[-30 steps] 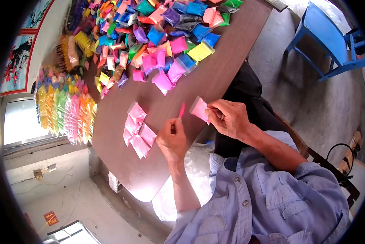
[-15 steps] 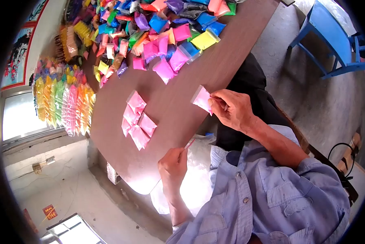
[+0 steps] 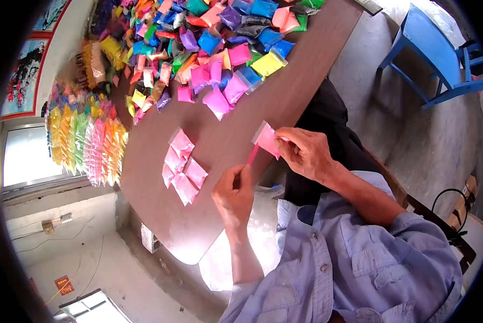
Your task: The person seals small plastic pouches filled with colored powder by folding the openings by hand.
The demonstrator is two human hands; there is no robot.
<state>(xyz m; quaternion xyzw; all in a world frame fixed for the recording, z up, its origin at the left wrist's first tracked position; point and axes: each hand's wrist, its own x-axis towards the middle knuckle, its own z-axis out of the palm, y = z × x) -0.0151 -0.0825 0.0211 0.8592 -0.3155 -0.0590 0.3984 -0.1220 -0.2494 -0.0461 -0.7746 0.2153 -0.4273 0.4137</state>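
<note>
Pinched in my right hand point(image 3: 307, 153) is a small clear packet with pink filling point(image 3: 267, 141), held up near the table's edge. My left hand point(image 3: 234, 195) is closed with fingertips together on a thin pink strip point(image 3: 253, 154). The strip's upper end meets the packet's lower left edge; whether it is inside or only against it I cannot tell. Beside my hands on the brown table point(image 3: 225, 140) lies a little group of similar pink packets point(image 3: 185, 185).
A large heap of multicoloured packets point(image 3: 209, 43) covers the table's far end. Bundles of long coloured bags point(image 3: 85, 140) stand along the left side by the window. A clear plastic bag point(image 3: 241, 247) is below the table edge. A blue stool point(image 3: 430, 48) stands at right.
My left hand has risen toward the right hand, bringing the pink strip up to the packet. My right hand still holds the packet, slightly shifted and turned.
</note>
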